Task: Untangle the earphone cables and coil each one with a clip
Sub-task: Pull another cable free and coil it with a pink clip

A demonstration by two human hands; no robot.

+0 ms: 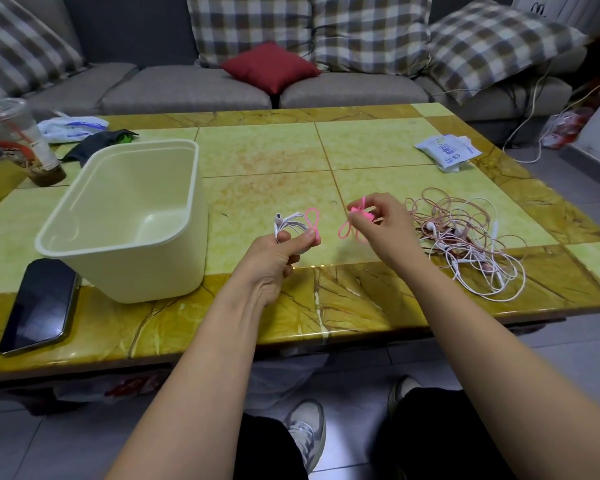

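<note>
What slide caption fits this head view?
Left hand grips a coiled white earphone with a pink tie; right hand pinches more pink ties beside the tangled earphone pile.

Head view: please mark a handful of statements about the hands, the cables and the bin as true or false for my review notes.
1. The left hand holds a coiled white earphone. True.
2. The cream bin holds several coiled earphones. False: nothing shows inside it.
3. A tangle of pink and white cables lies on the table, to the right of the right hand. True.
4. The right hand holds nothing. False: it pinches pink ties.
5. The phone lies inside the bin. False: it lies on the table beside it.
</note>
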